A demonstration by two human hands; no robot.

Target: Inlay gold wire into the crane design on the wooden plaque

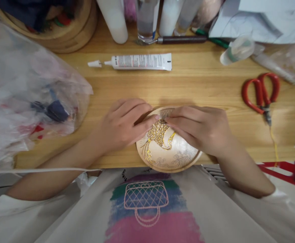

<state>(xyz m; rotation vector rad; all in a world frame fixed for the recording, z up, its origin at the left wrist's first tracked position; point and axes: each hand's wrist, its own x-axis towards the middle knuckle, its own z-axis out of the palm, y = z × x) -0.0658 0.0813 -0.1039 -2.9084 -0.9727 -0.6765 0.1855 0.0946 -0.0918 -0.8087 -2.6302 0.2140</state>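
A round pale wooden board (160, 162) lies at the table's front edge. It bears a crane outlined in shiny gold wire (158, 133) and drawn waves at the lower right. My left hand (129, 123) grips the board's upper left rim, its thumb reaching over the surface to the top of the gold pattern. Close to that thumb tip, my right hand (198, 126) has its thumb and fingers pinched together over the crane's upper part. Whatever sits in this pinch is too small and covered to make out. Both hands hide parts of the board's rim.
A glue tube (142, 62) lies beyond the hands, its nozzle toward a white cap (94, 63). Red-handled pliers (261, 91) rest at right, near a yellow thread (274, 145). Plastic bags (35, 84) fill the left; bottles (147, 20) and a dark-handled tool (181, 39) line the back.
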